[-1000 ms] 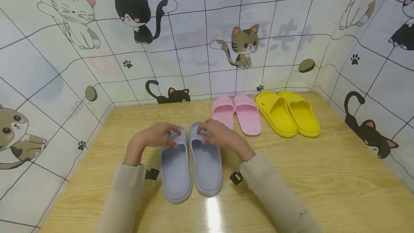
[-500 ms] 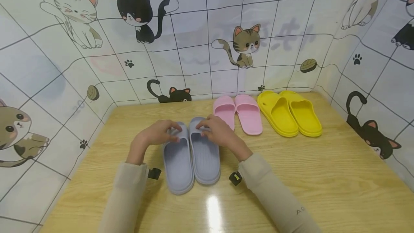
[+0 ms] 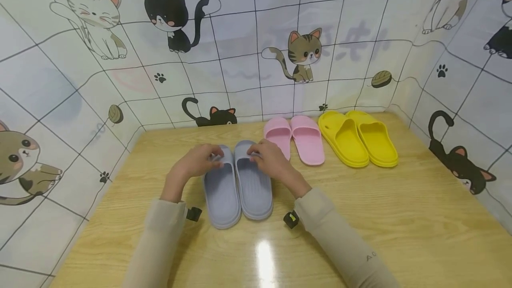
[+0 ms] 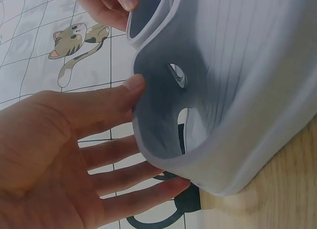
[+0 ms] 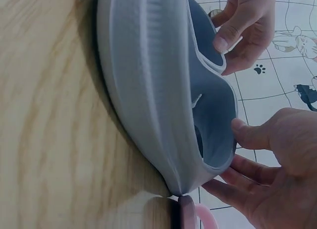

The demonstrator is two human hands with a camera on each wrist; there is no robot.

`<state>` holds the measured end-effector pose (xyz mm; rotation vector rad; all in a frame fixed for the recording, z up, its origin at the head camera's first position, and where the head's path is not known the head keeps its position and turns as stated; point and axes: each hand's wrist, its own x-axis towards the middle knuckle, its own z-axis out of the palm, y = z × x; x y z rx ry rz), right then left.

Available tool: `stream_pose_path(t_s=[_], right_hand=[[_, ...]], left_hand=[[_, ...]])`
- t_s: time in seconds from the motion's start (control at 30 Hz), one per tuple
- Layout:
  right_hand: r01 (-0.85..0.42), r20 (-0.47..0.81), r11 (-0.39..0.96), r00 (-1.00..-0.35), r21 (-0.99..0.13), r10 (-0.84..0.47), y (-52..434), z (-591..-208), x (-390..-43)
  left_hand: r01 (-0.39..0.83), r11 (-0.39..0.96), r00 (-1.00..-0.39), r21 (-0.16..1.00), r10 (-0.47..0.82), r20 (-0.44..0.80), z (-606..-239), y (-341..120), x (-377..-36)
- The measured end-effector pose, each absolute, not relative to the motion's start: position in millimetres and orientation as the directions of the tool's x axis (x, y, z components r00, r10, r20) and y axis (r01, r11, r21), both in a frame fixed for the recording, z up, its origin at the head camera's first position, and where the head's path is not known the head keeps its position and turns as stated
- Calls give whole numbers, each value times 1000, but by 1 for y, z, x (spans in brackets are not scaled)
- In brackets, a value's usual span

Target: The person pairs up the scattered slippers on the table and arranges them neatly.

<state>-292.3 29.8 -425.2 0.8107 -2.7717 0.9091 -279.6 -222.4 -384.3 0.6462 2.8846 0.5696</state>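
Both your hands are on the grey slippers, mid-table, w/ toes pointing at the back wall. Your left hand [image 3: 194, 162] has thumb and fingers pinched on the toe strap of the left grey slipper [image 3: 221, 192]; your right hand [image 3: 269, 160] is clamped the same way on the right grey slipper [image 3: 253, 181]. From the left wrist view the thumb presses the strap's rim while the fingers look fairly straight under it, so the pinch is prob. light — hard to say exactly.

The two grey ones sit side by side, touching along their inner edges, soles flat on the table [image 3: 400, 217]. Just beside them, toward the back edge, is the pink pair [image 3: 296, 139], and right of that, near the back right corner, the yellow pair [image 3: 360, 139]. Both pairs are lined up against the wall.

Step in hand, as I read it: you're sliding the grey pair toward the back edge to join that row, left of the pink ones. It's approx. halfway there. Next move calls for keeping both slippers parallel and together, pushing on until the toes level w/ the pink toes, and not bumping the pink slipper at your right knuckles.
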Motion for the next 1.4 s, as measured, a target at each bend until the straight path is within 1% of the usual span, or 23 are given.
stream_pose_path(t_s=[0.13, 0.27, 0.5, 0.6, 0.67, 0.73, 0.83, 0.97, 1.1, 1.4], right_hand=[[-538, 226, 677, -838, -503, -497, 33, -424, -293], [-575, 158, 668, -801, -473, -578, 39, -420, -292], [-634, 37, 650, -727, -420, -686, 42, -405, -279], [-635, -33, 666, -713, -391, -700, 38, -394, -268], [-630, -92, 681, -705, -374, -703, 34, -386, -259], [-612, -160, 703, -702, -361, -694, 31, -380, -250], [-592, -241, 738, -702, -325, -670, 27, -374, -237], [-568, -305, 778, -716, -268, -628, 24, -372, -227], [-573, -312, 792, -728, -212, -610, 22, -375, -221], [-587, -290, 799, -748, -130, -597, 13, -386, -219]], left_hand=[[372, 849, -907, 376, 418, -46, -385, -221, -280], [359, 860, -910, 362, 408, -67, -384, -218, -277], [370, 863, -878, 343, 446, -176, -371, -204, -259], [335, 877, -874, 344, 426, -235, -362, -197, -249], [306, 896, -874, 322, 398, -278, -356, -192, -243], [282, 913, -876, 294, 370, -310, -351, -187, -237], [279, 926, -876, 254, 354, -327, -345, -178, -229], [270, 937, -877, 222, 334, -346, -341, -169, -223], [256, 946, -881, 199, 313, -355, -340, -167, -221], [254, 946, -878, 203, 313, -361, -342, -172, -225]])
